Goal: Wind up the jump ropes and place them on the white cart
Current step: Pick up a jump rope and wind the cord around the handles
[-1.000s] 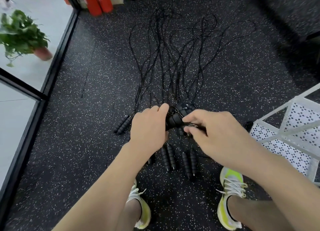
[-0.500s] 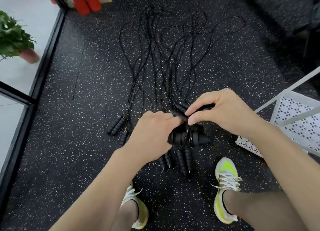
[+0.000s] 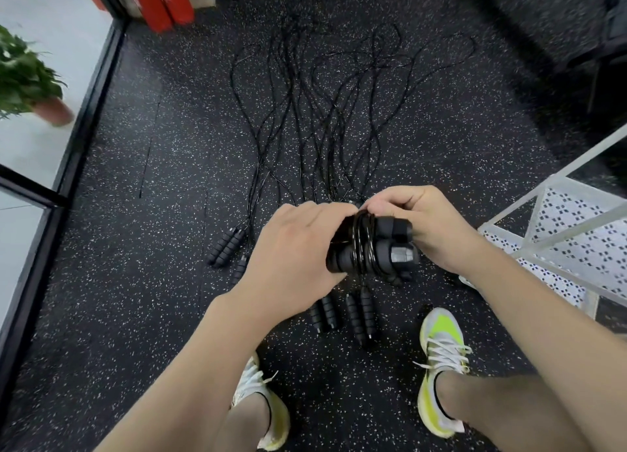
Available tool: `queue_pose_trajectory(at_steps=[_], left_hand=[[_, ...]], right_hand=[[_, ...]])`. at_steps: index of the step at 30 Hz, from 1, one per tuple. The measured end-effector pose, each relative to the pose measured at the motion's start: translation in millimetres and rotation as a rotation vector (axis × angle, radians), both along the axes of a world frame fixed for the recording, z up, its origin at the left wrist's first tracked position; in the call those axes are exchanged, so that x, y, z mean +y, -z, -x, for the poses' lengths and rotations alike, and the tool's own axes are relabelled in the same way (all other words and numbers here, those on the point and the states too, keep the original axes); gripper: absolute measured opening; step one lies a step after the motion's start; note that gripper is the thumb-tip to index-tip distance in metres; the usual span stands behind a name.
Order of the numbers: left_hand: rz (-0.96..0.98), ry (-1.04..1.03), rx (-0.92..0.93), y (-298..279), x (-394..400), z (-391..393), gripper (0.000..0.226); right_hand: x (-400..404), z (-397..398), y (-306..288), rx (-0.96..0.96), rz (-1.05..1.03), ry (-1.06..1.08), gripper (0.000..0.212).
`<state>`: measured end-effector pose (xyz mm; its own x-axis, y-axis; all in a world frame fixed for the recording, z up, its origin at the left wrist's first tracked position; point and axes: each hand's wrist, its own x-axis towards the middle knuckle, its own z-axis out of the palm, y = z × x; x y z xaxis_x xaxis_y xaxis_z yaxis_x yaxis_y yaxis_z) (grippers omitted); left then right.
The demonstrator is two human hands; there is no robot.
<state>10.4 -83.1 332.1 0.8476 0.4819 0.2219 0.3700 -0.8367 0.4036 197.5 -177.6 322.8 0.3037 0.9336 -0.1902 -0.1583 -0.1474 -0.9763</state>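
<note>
Left hand (image 3: 291, 248) grips the wound jump rope's handles (image 3: 373, 248), hiding their left ends; right hand (image 3: 427, 224) pinches the cord on top. White cart (image 3: 576, 234) is cut off at right.

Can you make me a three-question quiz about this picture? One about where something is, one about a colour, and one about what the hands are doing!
1. Where is the white cart?
A. On the person's right
B. Behind the potted plant
C. On top of the ropes

2. What colour are the rope handles on the floor?
A. Red
B. Black
C. White

3. What is the wound jump rope doing right now?
A. Lying on the cart
B. Stretched out flat on the floor
C. Held between both hands

Answers:
1. A, its white perforated shelf shows at the right edge.
2. B, every handle lying on the speckled floor is black.
3. C, the left hand grips the handles while the right hand holds the cord at the top of the coil.
</note>
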Motion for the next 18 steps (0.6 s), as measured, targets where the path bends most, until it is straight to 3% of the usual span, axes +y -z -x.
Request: queue_pose_trajectory(at_steps=[2,6,10,13,15,18], left_hand=[[0.000,-0.050,0.012,-4,1,-1,0.045],[-0.028,-0.155,0.022,-5,6,0,0.043],[0.008,-0.307,0.076,-4,6,-3,0.044],[-0.006,-0.348,0.158,0,6,-3,0.040],[-0.025,-0.346,0.207,5,4,-5,0.038],[-0.030,-0.350,0.237,13,0,-10,0.046]], right_hand=[[1,5,5,-0.039,-0.042,-0.004,0.005],[-3,25,10,-0.092,0.032,0.008,0.050],[-3,46,21,-0.337,0.158,-0.147,0.012],[-3,55,13,-0.177,0.150,-0.230,0.026],[-3,59,7,-0.105,0.116,-0.186,0.010],[0,65,15,-0.131,0.119,-0.002,0.039]])
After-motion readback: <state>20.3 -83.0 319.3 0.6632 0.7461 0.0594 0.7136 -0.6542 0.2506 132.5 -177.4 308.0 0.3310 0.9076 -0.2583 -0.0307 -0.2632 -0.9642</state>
